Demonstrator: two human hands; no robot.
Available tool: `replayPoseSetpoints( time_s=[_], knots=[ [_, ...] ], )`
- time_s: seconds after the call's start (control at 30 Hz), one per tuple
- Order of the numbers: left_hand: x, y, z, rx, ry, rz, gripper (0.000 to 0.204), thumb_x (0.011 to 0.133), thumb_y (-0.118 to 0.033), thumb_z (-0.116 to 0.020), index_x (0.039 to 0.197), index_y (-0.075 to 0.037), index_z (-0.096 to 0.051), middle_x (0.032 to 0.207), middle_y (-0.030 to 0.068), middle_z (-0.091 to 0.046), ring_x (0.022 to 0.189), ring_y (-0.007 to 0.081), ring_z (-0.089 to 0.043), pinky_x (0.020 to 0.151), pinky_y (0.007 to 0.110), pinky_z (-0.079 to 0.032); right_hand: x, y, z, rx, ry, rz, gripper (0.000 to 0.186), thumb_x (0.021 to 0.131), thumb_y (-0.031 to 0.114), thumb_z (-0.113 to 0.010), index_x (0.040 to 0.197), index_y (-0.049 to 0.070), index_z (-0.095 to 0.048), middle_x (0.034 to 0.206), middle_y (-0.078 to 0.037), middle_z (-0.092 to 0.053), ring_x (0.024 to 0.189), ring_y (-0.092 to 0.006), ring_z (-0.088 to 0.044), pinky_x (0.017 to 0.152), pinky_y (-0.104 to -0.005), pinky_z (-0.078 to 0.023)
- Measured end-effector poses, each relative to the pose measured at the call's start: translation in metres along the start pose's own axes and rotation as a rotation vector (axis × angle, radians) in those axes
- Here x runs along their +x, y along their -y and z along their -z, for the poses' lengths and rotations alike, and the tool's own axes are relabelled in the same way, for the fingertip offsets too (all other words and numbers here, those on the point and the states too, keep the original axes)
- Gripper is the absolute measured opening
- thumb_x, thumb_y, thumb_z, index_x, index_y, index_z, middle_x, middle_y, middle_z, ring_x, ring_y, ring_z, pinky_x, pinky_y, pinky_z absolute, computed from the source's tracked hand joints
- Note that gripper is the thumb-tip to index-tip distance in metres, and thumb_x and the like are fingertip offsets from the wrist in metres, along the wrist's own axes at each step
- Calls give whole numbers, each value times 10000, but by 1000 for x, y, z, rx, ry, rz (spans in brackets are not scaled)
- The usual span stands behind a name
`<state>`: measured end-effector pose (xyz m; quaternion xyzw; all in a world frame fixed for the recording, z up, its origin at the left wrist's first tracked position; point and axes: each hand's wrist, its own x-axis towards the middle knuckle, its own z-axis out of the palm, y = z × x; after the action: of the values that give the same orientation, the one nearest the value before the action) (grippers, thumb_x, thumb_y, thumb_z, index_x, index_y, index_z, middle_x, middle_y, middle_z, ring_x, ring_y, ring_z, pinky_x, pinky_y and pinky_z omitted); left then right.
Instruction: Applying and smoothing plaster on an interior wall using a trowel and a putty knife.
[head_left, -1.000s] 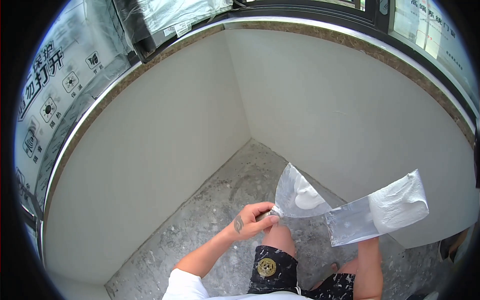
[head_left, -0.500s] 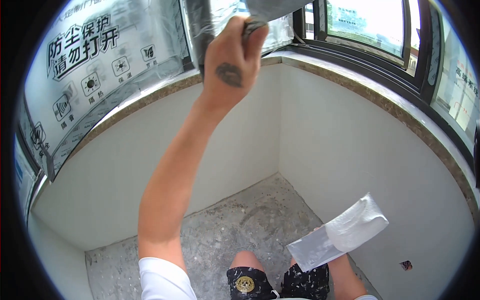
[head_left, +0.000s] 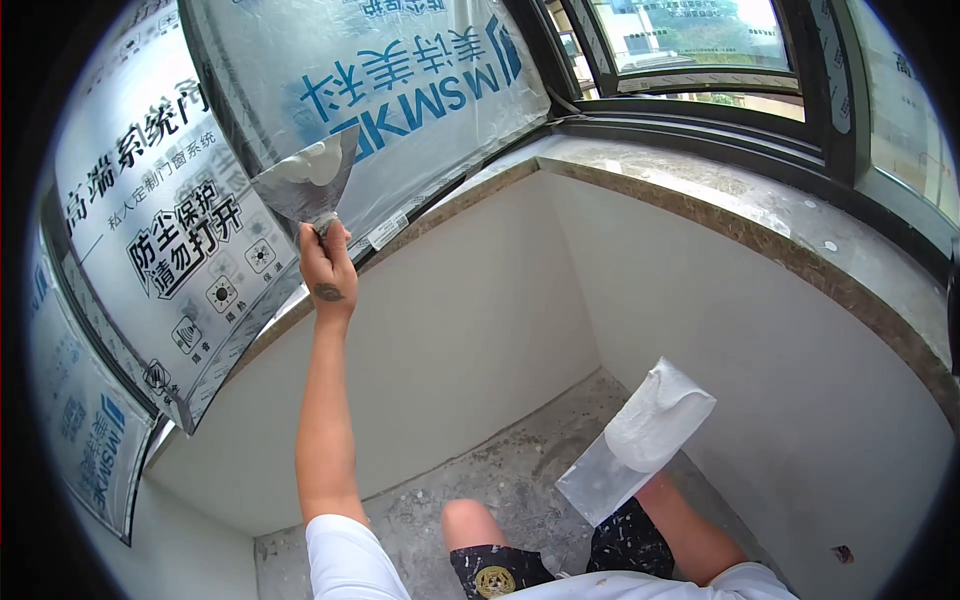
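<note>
My left hand, with the arm stretched up and forward, is closed round the handle of a wide putty knife. Its flared metal blade points up and carries some whitish putty near its edge. At the lower right, my right hand holds a long rectangular plastering trowel from beneath. A thick mound of white putty covers the trowel's far half. The trowel hides its own handle and most of my right fingers.
Film-covered window panels stand at the left and ahead. A stone sill runs along the low white walls, below a dark window frame. The floor is bare concrete. A small hole marks the right wall.
My left hand with the putty knife has come lower and to the left in the picture, bringing its whole blade into sight. The view has shifted; the trowel appears slightly higher and further left.
</note>
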<state>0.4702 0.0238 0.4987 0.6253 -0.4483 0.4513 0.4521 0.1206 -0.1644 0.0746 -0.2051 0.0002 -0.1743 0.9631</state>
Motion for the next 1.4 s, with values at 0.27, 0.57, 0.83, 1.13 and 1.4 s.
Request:
replayPoseSetpoints(
  time_s=[0.27, 0.57, 0.83, 1.13, 1.4],
  knots=[
    [16, 118, -3, 134, -67, 69, 308, 1036, -306, -568, 937, -16, -529, 732, 58, -593, 655, 170, -546, 660, 323, -457, 7, 1, -1, 25, 9, 71, 579, 1005, 485, -507, 1454, 121, -476, 1382, -93, -581, 1279, -273, -557, 1070, -484, -474],
    [-40, 121, -19, -572, 262, 443, 250, 1034, -287, -592, 1008, -40, -617, 822, 28, -631, 651, 98, -607, 628, 255, -512, 17, -9, 6, 52, -54, 245, 579, 1007, 485, -508, 1456, 122, -472, 1377, -91, -582, 1274, -267, -561, 1065, -480, -479],
    [-326, 60, -86, -1121, 1421, 1156, 276, 993, -258, -635, 1078, 3, -666, 848, 50, -671, 624, 104, -591, 541, 249, -458, 48, 8, 46, -35, -39, 559, 578, 1008, 485, -508, 1458, 123, -469, 1374, -89, -583, 1270, -261, -565, 1061, -476, -484],
    [-465, 34, -168, -1523, 1940, 1138, 295, 1006, -280, -634, 967, 5, -693, 805, 43, -677, 600, 91, -585, 517, 257, -443, 42, -32, 73, -192, -489, 606, 680, 859, 209, -784, 1437, 69, -456, 1354, -67, -594, 1201, -223, -617, 991, -421, -541],
    [-455, 36, -154, -1537, 1945, 1130, 290, 1011, -262, -630, 928, 9, -692, 791, 50, -672, 561, 97, -574, 508, 251, -455, 38, -63, 75, -728, -735, 390, 430, 793, 93, -807, 1182, 31, -636, 1040, -48, -687, 933, -144, -659, 785, -308, -540]
  ],
)
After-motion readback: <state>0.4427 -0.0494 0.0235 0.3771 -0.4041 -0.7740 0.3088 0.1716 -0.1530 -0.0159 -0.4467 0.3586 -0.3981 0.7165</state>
